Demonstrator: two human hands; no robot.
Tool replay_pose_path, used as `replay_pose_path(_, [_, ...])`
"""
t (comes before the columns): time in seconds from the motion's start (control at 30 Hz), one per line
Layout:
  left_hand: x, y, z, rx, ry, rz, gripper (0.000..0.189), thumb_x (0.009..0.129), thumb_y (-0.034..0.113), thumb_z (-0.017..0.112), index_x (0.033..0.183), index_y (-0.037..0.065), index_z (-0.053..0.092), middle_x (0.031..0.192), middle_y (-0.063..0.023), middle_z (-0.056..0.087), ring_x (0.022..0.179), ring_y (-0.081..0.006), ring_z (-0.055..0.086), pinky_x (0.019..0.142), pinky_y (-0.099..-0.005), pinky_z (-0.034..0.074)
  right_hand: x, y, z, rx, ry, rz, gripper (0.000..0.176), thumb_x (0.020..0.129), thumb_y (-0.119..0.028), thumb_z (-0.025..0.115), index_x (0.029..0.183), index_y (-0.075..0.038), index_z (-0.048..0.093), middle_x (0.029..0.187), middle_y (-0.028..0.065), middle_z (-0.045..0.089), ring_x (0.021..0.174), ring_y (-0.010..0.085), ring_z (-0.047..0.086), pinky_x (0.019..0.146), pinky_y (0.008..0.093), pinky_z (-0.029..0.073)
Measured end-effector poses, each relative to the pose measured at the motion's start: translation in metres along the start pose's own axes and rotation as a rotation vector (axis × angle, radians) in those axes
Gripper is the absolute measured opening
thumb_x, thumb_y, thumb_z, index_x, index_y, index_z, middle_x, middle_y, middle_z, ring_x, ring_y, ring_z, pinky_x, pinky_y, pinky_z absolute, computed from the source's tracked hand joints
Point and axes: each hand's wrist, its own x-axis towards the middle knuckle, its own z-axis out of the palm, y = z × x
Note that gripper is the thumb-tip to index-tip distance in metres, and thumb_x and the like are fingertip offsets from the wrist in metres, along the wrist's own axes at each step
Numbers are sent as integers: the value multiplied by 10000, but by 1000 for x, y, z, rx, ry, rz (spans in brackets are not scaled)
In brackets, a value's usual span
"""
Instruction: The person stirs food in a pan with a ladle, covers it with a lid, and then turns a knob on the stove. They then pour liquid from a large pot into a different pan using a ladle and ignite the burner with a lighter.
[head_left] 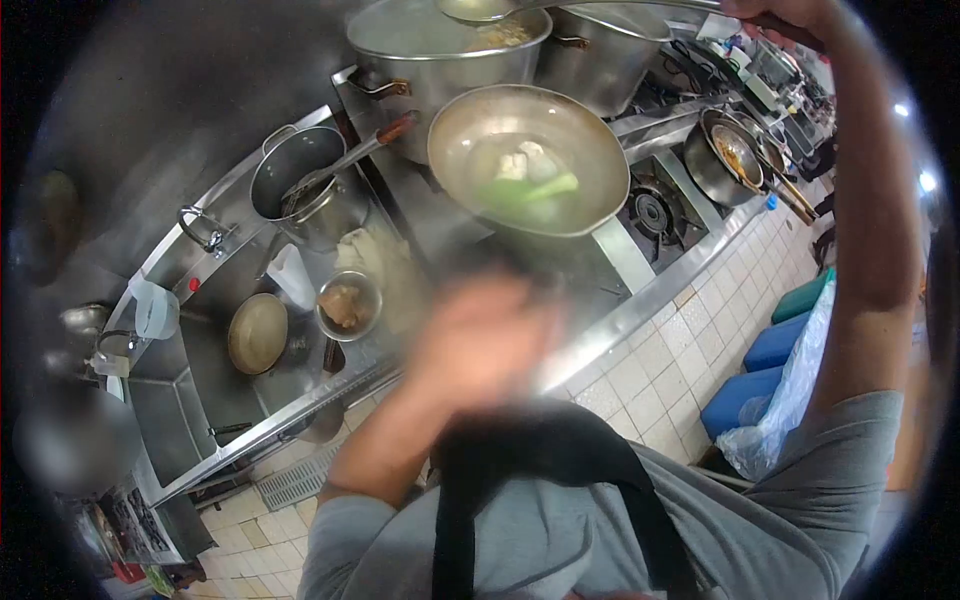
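Observation:
My right hand (pixel 785 18), raised at the top right, is closed around the long handle of a ladle (pixel 478 9). The ladle's bowl is over a large steaming pot (pixel 445 65), with pale bits in its liquid. A wide metal wok (pixel 455 150) sits in front of the pot. Inside it are pale green vegetable pieces (pixel 530 187) and white chunks (pixel 530 160) in some liquid. My left hand (pixel 490 325) is at the wok's near side, closed at its dark, blurred handle; motion smears the fingers.
Left of the wok stands a deep pot (pixel 305 195) with a wooden-handled strainer (pixel 350 158) across it. A small metal bowl (pixel 372 310) holds brownish food beside the sink (pixel 200 400). Right are a gas burner (pixel 652 212), stacked pans (pixel 715 170) and blue bins (pixel 740 400).

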Motion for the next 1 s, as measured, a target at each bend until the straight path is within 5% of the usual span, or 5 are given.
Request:
replay_pose_path(0.4, [-9,29,47,-295,-27,-59,144,943,183,589,947,76,493,695,-2,492,489,-94,510,380,-271,467,-74,78,-9,-518,176,113,292,796,-102,714,1087,-124,726,734,36,702,577,122,618,508,302,478])
replay_pose_path(0.43, [-10,30,49,-289,-49,-60,145,944,184,589,948,77,491,696,-2,492,491,-94,511,381,-272,470,-94,70,-8,-652,160,-164,517,773,-411,728,1162,-75,680,1031,205,697,904,245,697,824,448,518])
replay_pose_path(0.73, [-6,18,33,-38,-15,-71,143,946,177,582,957,81,477,697,-8,487,499,-115,521,389,-275,467,-82,11,33,-888,864,-511,272,745,-106,714,1013,-143,740,773,70,709,661,206,663,592,352,520])
replay_pose_path(0.8, [-6,7,26,-81,-1,-31,135,945,167,579,953,84,473,696,-9,485,501,-125,524,391,-277,471,-47,-18,28,-627,615,-253,230,732,-101,672,951,-118,738,823,98,708,762,280,677,664,406,533])
replay_pose_path(1.0, [0,-7,-4,-58,-100,5,119,958,166,557,965,88,468,703,-6,479,507,-120,521,404,-277,484,80,-66,76,-809,652,-334,198,777,-126,599,902,-53,735,980,156,708,926,313,683,759,423,543])
